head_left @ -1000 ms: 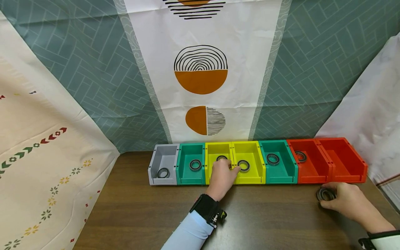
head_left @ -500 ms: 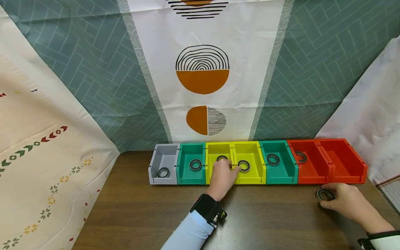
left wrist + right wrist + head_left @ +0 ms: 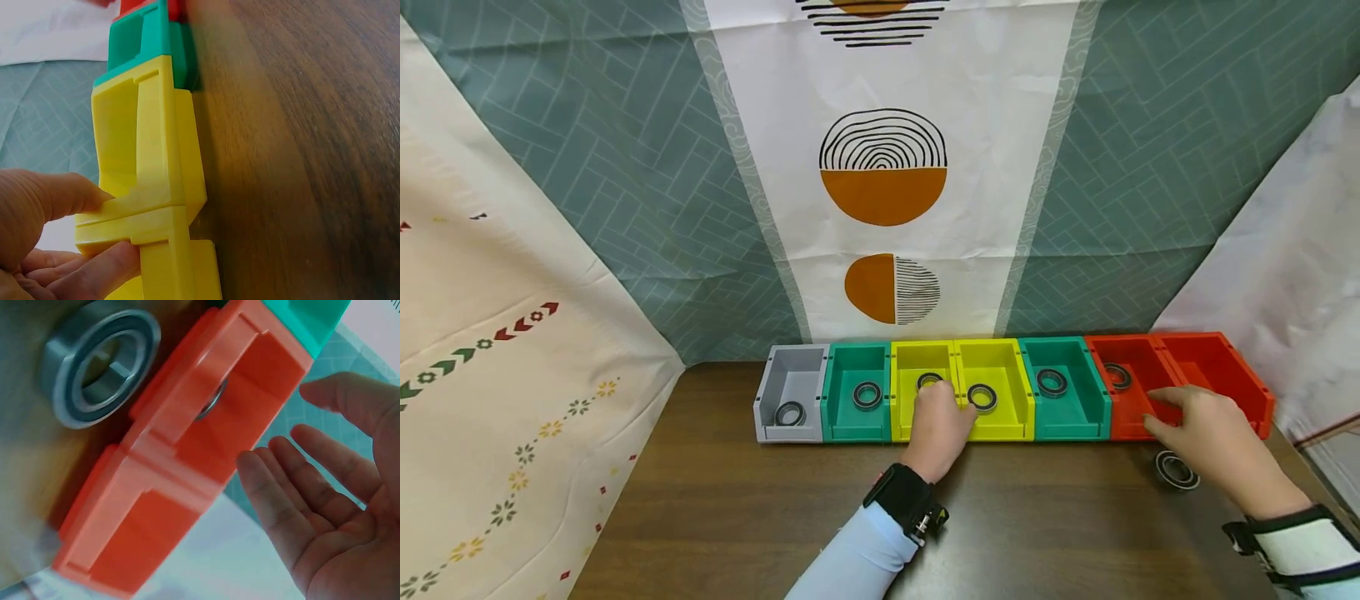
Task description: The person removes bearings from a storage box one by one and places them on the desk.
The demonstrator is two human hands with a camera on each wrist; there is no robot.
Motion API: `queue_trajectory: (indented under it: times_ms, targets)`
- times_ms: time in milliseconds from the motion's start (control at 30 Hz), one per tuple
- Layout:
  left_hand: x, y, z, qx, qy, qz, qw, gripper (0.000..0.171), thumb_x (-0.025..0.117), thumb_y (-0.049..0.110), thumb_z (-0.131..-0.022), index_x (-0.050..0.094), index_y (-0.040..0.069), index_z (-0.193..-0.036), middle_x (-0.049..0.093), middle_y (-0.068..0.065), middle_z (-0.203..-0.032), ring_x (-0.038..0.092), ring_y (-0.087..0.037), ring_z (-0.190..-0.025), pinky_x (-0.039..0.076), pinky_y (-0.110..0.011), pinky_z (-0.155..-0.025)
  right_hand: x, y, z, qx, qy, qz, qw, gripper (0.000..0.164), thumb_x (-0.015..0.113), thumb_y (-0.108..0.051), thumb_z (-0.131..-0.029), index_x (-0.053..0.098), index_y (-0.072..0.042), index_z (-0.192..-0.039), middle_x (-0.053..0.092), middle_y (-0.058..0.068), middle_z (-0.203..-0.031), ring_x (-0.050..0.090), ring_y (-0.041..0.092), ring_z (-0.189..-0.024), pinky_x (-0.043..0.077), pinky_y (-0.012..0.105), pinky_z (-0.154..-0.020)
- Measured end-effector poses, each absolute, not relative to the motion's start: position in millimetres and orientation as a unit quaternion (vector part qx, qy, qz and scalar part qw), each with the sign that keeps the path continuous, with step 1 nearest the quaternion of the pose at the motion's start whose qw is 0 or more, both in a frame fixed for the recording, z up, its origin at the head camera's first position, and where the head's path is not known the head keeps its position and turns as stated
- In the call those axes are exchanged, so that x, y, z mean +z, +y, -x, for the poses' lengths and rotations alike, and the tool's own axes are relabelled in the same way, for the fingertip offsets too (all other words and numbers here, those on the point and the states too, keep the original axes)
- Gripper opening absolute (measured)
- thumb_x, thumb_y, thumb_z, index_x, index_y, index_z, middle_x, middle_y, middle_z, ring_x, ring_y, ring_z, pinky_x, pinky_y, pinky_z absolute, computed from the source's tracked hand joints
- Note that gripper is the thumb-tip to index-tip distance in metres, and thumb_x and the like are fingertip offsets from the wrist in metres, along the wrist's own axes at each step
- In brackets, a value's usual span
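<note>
My left hand [image 3: 939, 429] pinches the adjoining walls of two yellow bins [image 3: 1017, 417], thumb in one bin and fingers in the other, as the left wrist view shows. Over the front of the red bins [image 3: 1138, 427] hovers my right hand [image 3: 1221, 442], its fingers apart and holding nothing. Below that hand, a metal ball bearing [image 3: 1176, 471] lies on the table before the red bins; the right wrist view shows the same bearing [image 3: 59, 375] large. Another bearing [image 3: 1117, 377] sits in the left red bin. Each yellow bin has one too, the left one [image 3: 929, 380] partly hidden by my hand.
In the same row stand a grey bin [image 3: 812, 371], a green bin [image 3: 844, 421] and a second green bin [image 3: 1082, 417], each with one bearing. The brown table [image 3: 760, 525] extends in front. Patterned cloth [image 3: 880, 83] hangs behind the row.
My right hand has let go of the bearing, leaving it on the table, and has moved up and forward over the red bins. The left hand stays on the yellow bins.
</note>
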State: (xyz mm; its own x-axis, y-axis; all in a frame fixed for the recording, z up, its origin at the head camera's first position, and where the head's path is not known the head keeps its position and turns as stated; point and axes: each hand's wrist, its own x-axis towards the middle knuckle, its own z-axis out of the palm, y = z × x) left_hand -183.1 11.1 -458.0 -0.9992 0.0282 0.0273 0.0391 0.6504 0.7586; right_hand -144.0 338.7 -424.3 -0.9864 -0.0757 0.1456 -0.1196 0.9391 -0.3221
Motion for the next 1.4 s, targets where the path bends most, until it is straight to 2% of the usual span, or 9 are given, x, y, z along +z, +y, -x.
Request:
queue_trajectory:
  times_ms: [167, 300, 433, 533, 667, 867, 1000, 1167, 1400]
  targets:
    - [-460, 10, 186, -0.407, -0.913, 0.008, 0.006, 0.027, 0.072, 0.021, -0.081, 0.066, 0.004, -0.101, 0.064, -0.002, -0.082, 0.056, -0.009, -0.064, 0.047, -0.019, -0.056, -427, 329, 164, 0.177, -0.98, -0.062, 0.065, 0.042, 0.069, -0.017, -0.079, 0.061, 0.003, -0.114, 0.048, 0.007, -0.065, 0.033, 0.016, -0.052, 0.027, 0.027, -0.04]
    - [-459, 10, 185, -0.41, -0.912, -0.004, 0.001, 0.028, 0.072, 0.021, -0.081, 0.065, 0.004, -0.101, 0.064, -0.001, -0.082, 0.056, -0.009, -0.065, 0.047, -0.019, -0.057, -431, 329, 184, 0.175, -0.981, -0.07, 0.043, 0.052, 0.07, -0.013, -0.076, 0.054, 0.006, -0.122, 0.053, 0.011, -0.071, 0.038, 0.019, -0.055, 0.033, 0.028, -0.042]
    - [-459, 12, 184, -0.419, -0.908, -0.01, -0.008, 0.029, 0.072, 0.02, -0.081, 0.065, 0.005, -0.104, 0.064, -0.001, -0.084, 0.056, -0.009, -0.066, 0.048, -0.02, -0.058, -438, 334, 199, 0.162, -0.983, -0.079, 0.016, 0.065, 0.075, -0.014, -0.072, 0.049, 0.009, -0.127, 0.061, 0.026, -0.098, 0.049, 0.029, -0.072, 0.049, 0.044, -0.061]
    - [-460, 13, 183, -0.422, -0.906, -0.009, -0.01, 0.029, 0.072, 0.02, -0.081, 0.065, 0.005, -0.105, 0.066, -0.002, -0.087, 0.056, -0.009, -0.067, 0.048, -0.019, -0.059, -445, 336, 205, 0.157, -0.985, -0.077, -0.002, 0.071, 0.076, -0.016, -0.07, 0.046, 0.01, -0.129, 0.057, 0.032, -0.112, 0.052, 0.038, -0.087, 0.047, 0.058, -0.078]
    - [-459, 14, 183, -0.429, -0.903, -0.014, -0.013, 0.03, 0.071, 0.02, -0.081, 0.065, 0.004, -0.107, 0.067, -0.004, -0.09, 0.057, -0.009, -0.068, 0.05, -0.02, -0.06, -451, 334, 210, 0.156, -0.984, -0.079, -0.021, 0.074, 0.075, -0.013, -0.068, 0.044, 0.011, -0.131, 0.052, 0.035, -0.12, 0.05, 0.046, -0.1, 0.041, 0.064, -0.086]
    - [-456, 13, 185, -0.422, -0.906, -0.02, -0.019, 0.031, 0.071, 0.021, -0.082, 0.064, 0.005, -0.108, 0.067, -0.004, -0.091, 0.057, -0.008, -0.068, 0.05, -0.02, -0.06, -456, 330, 219, 0.153, -0.984, -0.073, -0.049, 0.077, 0.07, -0.004, -0.066, 0.038, 0.01, -0.135, 0.041, 0.038, -0.131, 0.042, 0.053, -0.114, 0.037, 0.065, -0.09]
    - [-455, 14, 188, -0.413, -0.91, -0.018, -0.014, 0.031, 0.072, 0.022, -0.081, 0.065, 0.005, -0.106, 0.066, -0.003, -0.088, 0.057, -0.009, -0.067, 0.048, -0.02, -0.058, -458, 329, 225, 0.137, -0.986, -0.078, -0.048, 0.073, 0.069, -0.004, -0.072, 0.037, 0.009, -0.137, 0.041, 0.038, -0.131, 0.041, 0.054, -0.116, 0.034, 0.065, -0.092]
    - [-456, 14, 189, -0.407, -0.913, -0.009, -0.001, 0.029, 0.072, 0.022, -0.081, 0.066, 0.003, -0.103, 0.066, -0.004, -0.087, 0.057, -0.009, -0.067, 0.047, -0.019, -0.057, -460, 326, 231, 0.107, -0.99, -0.079, -0.052, 0.06, 0.063, -0.002, -0.081, 0.039, 0.01, -0.135, 0.045, 0.038, -0.127, 0.044, 0.053, -0.114, 0.035, 0.064, -0.092]
    - [-458, 14, 189, -0.41, -0.912, -0.01, -0.004, 0.031, 0.072, 0.023, -0.081, 0.065, 0.004, -0.104, 0.066, -0.003, -0.086, 0.057, -0.007, -0.065, 0.048, -0.018, -0.057, -465, 325, 236, 0.098, -0.991, -0.082, -0.048, 0.053, 0.057, 0.005, -0.082, 0.04, 0.011, -0.132, 0.048, 0.038, -0.122, 0.046, 0.051, -0.109, 0.036, 0.063, -0.092]
